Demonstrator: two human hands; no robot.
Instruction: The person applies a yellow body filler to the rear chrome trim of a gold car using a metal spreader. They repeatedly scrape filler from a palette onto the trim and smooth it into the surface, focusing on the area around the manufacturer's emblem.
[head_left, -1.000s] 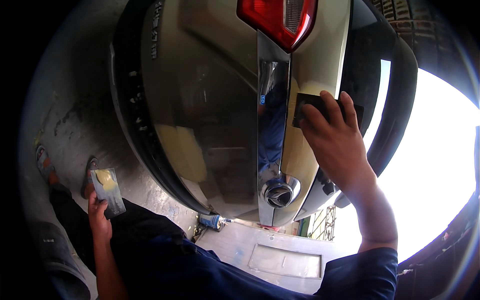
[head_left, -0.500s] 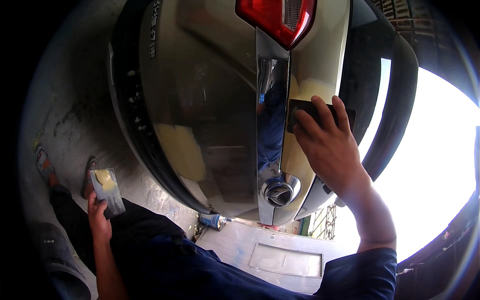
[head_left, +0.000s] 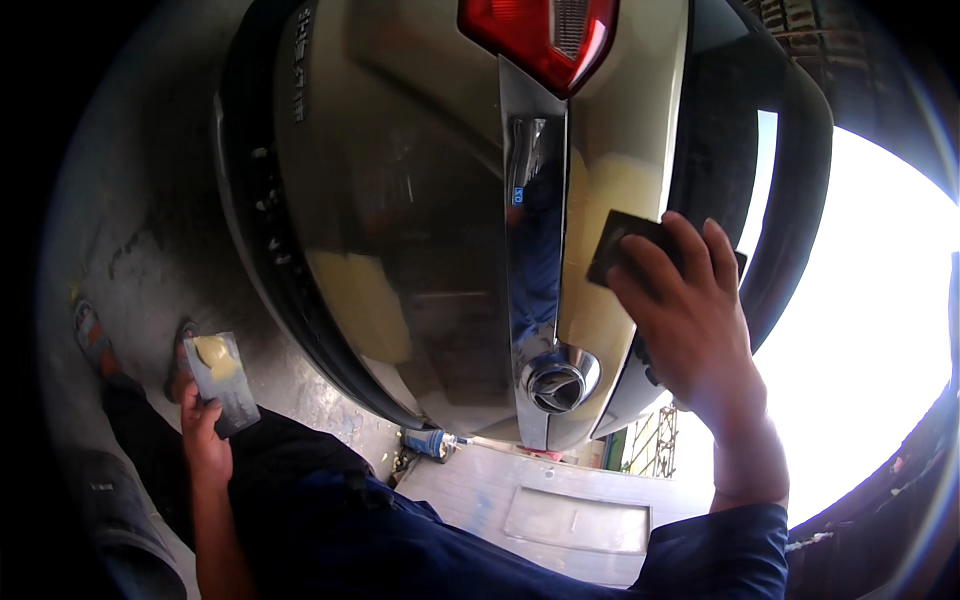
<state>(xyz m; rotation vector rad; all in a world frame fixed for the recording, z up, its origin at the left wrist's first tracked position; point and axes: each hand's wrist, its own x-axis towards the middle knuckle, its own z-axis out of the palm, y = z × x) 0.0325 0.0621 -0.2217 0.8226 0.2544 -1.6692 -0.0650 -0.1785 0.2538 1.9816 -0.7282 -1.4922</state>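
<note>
My left hand (head_left: 205,430) grips a grey flat plate (head_left: 230,390) with a lump of cream filler (head_left: 212,350) on it, low at the left. My right hand (head_left: 690,310) holds a dark flat spreader (head_left: 625,240) at the champagne-coloured rear of a car (head_left: 410,160), over a strip smoothed with pale filler (head_left: 610,185) beside the chrome trim (head_left: 535,245). A second filler patch (head_left: 360,305) is on the darker panel to the left. The red tail lamp (head_left: 510,25) is above, and a round chrome emblem (head_left: 555,388) is below.
The black bumper (head_left: 250,230) curves along the car's left edge over a concrete floor (head_left: 130,230). My sandalled feet (head_left: 95,335) are at the left. A blue can (head_left: 428,442) lies by a pale metal panel (head_left: 470,485) below the car; bright open light fills the right.
My right hand and its spreader shifted left, then right and down, and the spreader is now more tilted. More pale filler shows above it. My left hand moved slightly right.
</note>
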